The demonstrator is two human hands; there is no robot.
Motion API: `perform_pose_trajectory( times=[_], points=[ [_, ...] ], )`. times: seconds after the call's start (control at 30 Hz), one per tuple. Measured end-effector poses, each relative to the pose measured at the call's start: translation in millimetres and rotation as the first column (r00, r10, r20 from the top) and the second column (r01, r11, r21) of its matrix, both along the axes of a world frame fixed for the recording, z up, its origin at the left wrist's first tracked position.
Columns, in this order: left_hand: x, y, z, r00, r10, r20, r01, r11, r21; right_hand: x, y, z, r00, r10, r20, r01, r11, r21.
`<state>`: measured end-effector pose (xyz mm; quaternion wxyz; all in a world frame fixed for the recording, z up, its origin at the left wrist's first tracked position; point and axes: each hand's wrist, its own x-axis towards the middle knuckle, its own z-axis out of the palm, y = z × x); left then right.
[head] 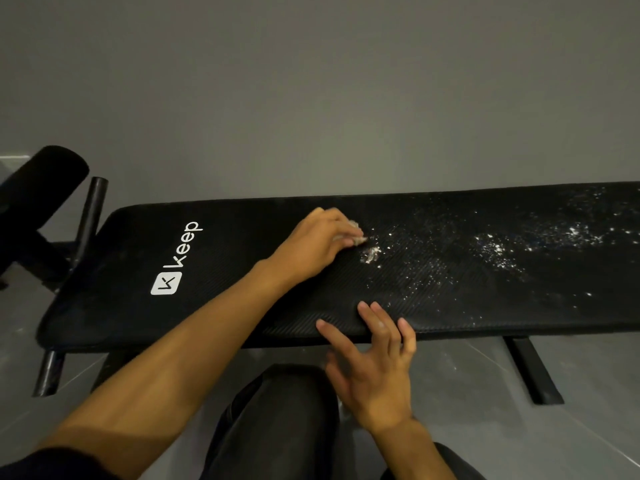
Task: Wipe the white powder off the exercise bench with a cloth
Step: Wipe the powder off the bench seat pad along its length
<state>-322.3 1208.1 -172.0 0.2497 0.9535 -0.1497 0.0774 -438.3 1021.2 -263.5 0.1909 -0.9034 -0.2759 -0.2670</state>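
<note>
A black padded exercise bench (242,271) with a white "Keep" logo runs left to right in front of me. White powder (491,247) is scattered over its middle and right part, with a small heap just right of my left hand. My left hand (311,244) rests on the pad and grips a small crumpled grey cloth (355,233), mostly hidden under the fingers. My right hand (377,362) is spread, its fingertips touching the bench's near edge.
A black foam roller (45,178) and metal posts (91,216) stand at the bench's left end. A black bench foot (533,372) sits on the grey tiled floor at right. My knee in dark trousers (277,420) is below the bench. A grey wall lies behind.
</note>
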Motion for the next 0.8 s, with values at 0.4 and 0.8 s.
perform_pose_trajectory(
  times=[0.4,0.8],
  points=[
    [-39.6,-13.8,-10.2,0.999,-0.031,0.039,0.033,0.998,-0.058,-1.2,0.1,2.0,1.0,-0.026,0.013,0.026,0.999,-0.039],
    [-48.9,-12.7,0.6,0.998,-0.058,0.009,0.058,0.997,-0.041,-13.4,-6.3,12.8,0.996,-0.034,-0.085,0.026,0.996,-0.091]
  ],
)
